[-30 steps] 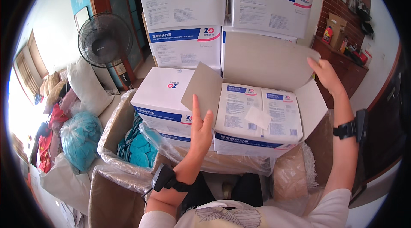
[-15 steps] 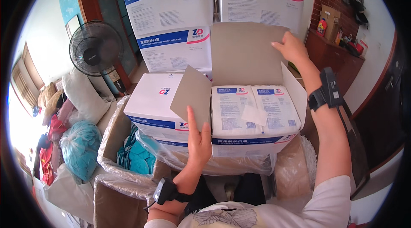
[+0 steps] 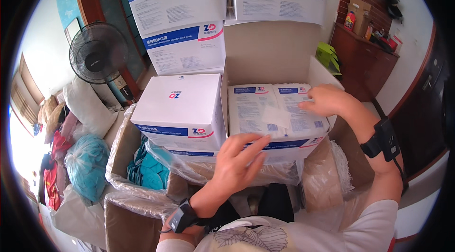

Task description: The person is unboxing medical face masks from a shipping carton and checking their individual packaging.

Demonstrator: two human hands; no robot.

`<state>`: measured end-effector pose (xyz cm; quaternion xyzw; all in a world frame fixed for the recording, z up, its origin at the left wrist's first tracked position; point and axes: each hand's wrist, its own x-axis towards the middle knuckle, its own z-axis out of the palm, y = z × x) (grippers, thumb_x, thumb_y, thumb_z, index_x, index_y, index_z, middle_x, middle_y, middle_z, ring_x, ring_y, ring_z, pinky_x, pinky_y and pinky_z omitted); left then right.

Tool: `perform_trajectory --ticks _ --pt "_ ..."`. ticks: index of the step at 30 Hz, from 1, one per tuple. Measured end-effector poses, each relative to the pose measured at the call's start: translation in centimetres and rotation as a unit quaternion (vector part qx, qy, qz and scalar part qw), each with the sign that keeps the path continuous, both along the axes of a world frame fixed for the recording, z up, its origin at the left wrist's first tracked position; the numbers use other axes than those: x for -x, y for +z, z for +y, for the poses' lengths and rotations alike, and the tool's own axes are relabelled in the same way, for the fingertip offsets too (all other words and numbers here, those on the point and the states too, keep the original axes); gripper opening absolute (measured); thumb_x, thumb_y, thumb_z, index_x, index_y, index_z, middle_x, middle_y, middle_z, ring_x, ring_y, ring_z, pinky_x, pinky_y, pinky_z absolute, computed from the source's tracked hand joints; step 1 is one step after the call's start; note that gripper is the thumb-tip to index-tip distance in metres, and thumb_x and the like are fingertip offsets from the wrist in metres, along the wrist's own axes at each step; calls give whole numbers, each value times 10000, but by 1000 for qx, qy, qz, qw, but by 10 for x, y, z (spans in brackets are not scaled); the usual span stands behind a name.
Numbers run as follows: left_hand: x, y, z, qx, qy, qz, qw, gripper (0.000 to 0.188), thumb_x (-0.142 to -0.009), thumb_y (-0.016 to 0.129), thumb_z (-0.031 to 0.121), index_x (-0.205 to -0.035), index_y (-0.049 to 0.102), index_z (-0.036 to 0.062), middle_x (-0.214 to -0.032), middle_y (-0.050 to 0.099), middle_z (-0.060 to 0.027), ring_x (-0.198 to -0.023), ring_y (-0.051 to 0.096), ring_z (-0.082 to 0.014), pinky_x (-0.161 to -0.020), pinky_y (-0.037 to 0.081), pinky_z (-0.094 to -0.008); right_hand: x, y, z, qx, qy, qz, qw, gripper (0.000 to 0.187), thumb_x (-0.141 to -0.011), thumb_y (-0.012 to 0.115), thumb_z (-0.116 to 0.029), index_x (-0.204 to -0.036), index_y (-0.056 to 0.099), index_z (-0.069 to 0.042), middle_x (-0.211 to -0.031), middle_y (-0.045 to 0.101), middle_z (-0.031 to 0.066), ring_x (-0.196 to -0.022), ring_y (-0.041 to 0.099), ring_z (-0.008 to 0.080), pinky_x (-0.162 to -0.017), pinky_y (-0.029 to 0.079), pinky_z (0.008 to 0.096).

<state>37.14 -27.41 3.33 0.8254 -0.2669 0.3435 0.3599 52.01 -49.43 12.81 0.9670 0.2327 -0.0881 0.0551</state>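
An open white box [image 3: 298,144] with a blue band stands before me, its lid [image 3: 270,46] raised at the back. Two packs lie side by side in it: a left mask pack [image 3: 244,114] and a right mask pack [image 3: 303,115]. A small white paper square [image 3: 276,117] rests across both. My right hand [image 3: 334,100] hovers at the right pack's upper right, fingers bent and apart, holding nothing visible. At the box's front edge is my left hand [image 3: 239,159], fingers loosely spread and empty. A closed white box [image 3: 175,95] sits directly to the left.
Large white cartons [image 3: 175,1] are stacked behind. A plastic-lined carton [image 3: 113,166] at left holds blue-green pieces [image 3: 149,166]. A black fan [image 3: 98,53] and a tied bag [image 3: 86,159] of similar pieces stand further left. At right is a brown cabinet [image 3: 360,58].
My right hand has left the raised lid and come down to the packs. My left hand has moved right, off the side flap, which no longer stands over the closed box.
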Motion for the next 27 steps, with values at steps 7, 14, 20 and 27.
perform_trajectory --ticks 7,14,20,27 --pt "-45 12 -34 -189 21 4 982 434 -774 639 309 -1155 554 118 -1201 525 -116 -1114 486 -310 -961 352 -418 5 -26 -28 -130 58 -82 986 505 -807 586 -390 -1199 507 -82 -1120 576 163 -1038 538 335 -888 435 358" --pt "-65 -3 -20 -201 48 114 972 696 -720 695 371 -1304 411 120 -1180 517 -185 -1057 523 -365 -867 438 -424 -3 -42 -20 -175 19 -27 984 492 -774 647 -354 -1155 542 -61 -1131 556 181 -1081 499 329 -909 405 368" --pt "-70 -1 -23 -134 86 115 981 944 -653 747 337 -1406 204 159 -1322 334 -251 -942 546 -449 -807 468 -460 1 -44 -35 -275 -65 -46 958 608 -736 679 -337 -1237 459 -72 -1194 534 170 -1107 510 307 -912 419 363" --pt "-68 5 -24 -133 76 118 981 1017 -623 776 319 -1416 168 132 -1399 229 -267 -1039 512 -452 -833 467 -435 3 -32 -41 -570 -168 126 794 495 -831 611 -226 -1180 477 99 -1071 592 138 -985 558 187 -855 419 272"
